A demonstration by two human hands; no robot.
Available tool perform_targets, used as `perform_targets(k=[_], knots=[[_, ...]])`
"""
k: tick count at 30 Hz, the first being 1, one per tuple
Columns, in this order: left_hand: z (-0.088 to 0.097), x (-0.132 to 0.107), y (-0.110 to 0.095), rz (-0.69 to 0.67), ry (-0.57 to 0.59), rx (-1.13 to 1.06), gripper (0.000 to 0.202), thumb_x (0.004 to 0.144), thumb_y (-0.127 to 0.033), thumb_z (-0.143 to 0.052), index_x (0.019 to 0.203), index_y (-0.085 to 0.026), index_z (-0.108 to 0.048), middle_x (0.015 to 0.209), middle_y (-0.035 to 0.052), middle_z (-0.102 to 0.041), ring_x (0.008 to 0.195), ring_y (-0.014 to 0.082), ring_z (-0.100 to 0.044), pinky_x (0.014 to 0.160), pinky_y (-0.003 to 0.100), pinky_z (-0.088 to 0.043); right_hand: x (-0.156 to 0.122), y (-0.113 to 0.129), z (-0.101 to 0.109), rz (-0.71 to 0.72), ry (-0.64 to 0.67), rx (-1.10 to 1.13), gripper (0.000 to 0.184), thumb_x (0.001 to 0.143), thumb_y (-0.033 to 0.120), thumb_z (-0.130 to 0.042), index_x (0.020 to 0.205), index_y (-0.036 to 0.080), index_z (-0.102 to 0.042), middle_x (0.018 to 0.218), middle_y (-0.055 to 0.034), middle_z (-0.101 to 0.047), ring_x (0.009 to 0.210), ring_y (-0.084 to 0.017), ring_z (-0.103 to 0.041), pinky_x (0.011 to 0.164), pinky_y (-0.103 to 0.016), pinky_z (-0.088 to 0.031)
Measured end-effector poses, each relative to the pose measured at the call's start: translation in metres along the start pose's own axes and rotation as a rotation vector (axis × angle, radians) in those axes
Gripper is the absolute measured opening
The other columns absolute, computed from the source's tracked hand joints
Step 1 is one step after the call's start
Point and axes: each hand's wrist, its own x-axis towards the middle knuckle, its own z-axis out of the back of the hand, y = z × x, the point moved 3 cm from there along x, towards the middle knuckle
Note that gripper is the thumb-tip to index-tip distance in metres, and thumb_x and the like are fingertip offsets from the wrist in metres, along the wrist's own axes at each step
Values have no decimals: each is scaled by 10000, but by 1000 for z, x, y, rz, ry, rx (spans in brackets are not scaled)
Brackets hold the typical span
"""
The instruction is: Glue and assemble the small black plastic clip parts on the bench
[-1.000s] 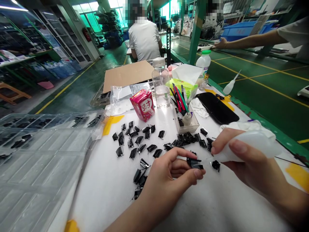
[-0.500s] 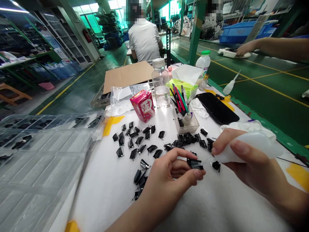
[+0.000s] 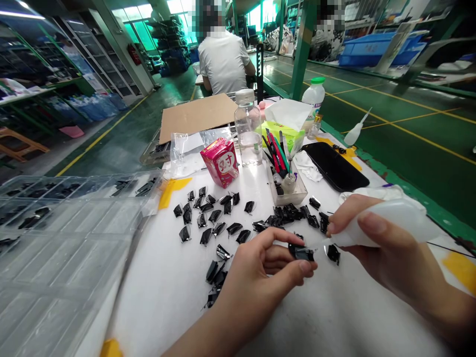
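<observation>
Between the fingers and thumb of my left hand (image 3: 266,275) is a small glossy black plastic part (image 3: 300,252). My right hand (image 3: 386,248) is wrapped round a translucent white squeeze bottle (image 3: 399,223). Its thin nozzle points left, close to the black part's right end; whether they touch I cannot tell. Just below the nozzle, a similar black piece (image 3: 333,254) lies on the white work surface (image 3: 156,287). Beyond my hands is a pile of such black pieces (image 3: 288,214), and others are spread in loose rows (image 3: 215,215) to the left.
A clear compartment tray (image 3: 85,258) fills the left side. Farther back stand a pink box (image 3: 220,162), a clear bottle (image 3: 248,134) and a tool holder (image 3: 288,193). A black phone (image 3: 334,167) lies to the right. A person in a white shirt (image 3: 223,59) sits ahead.
The bottle's nozzle has come nearer to the black part in my left hand, which has turned slightly. Another person's arm at the upper right, and the white object it touched, are gone from view.
</observation>
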Motion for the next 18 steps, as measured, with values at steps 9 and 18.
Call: perform_targets(k=[9,18], knots=[[0,-1,2,3,-1,1,218,802,-264,-788,952,-192,-648,625,-50,-613,792,199,-736,703,255,-495,0,3,-2,-9,-12,14,377,885,623,-622,730,291,-714,501,25,-503,447,-116,-455,418,-241,-330],[-1,-2,1,8,-4,-1,201,807,-247,-779,948,-193,-647,619,-55,-605,801,202,-738,705,258,-500,-1,2,-3,-42,-28,28,377,873,628,-631,730,288,-708,506,14,-502,455,-135,-452,424,-270,-319]])
